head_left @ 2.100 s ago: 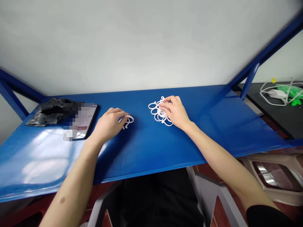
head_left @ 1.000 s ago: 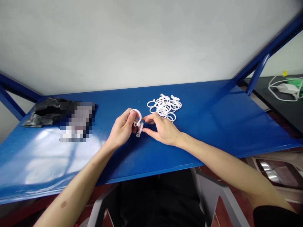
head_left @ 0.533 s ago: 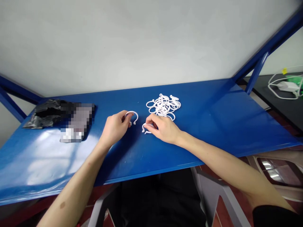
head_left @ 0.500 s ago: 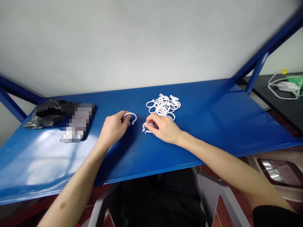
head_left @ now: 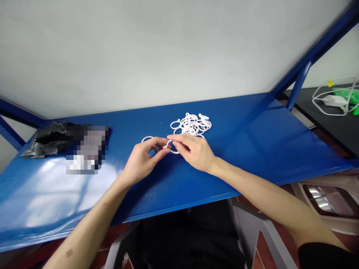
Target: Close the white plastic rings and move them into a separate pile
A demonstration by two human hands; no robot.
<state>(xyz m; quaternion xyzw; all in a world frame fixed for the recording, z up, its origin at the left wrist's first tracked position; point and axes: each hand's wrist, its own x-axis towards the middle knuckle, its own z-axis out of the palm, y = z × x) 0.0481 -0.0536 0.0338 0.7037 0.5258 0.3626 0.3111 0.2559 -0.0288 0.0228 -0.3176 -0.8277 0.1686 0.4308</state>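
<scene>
In front of me, my left hand and my right hand meet over the table. Between them is one white plastic curtain ring, its end pinched by the left thumb and fingers while the right thumb and fingers grip its other side. Fingertips cover part of this ring. Another white curtain ring shows just behind the left fingers, partly hidden by them. A loose pile of white curtain rings lies beyond the right hand, some with small ball ends.
The blue table backs onto a pale wall. At left lie a crumpled black plastic bag and a blurred-out packet. A black surface at far right carries a white adapter with cable. Blue frame bars rise on both sides.
My hands have come together, and my left fingers now pinch the ring in my right hand. The ring formerly in my left fingers now sits behind that hand.
</scene>
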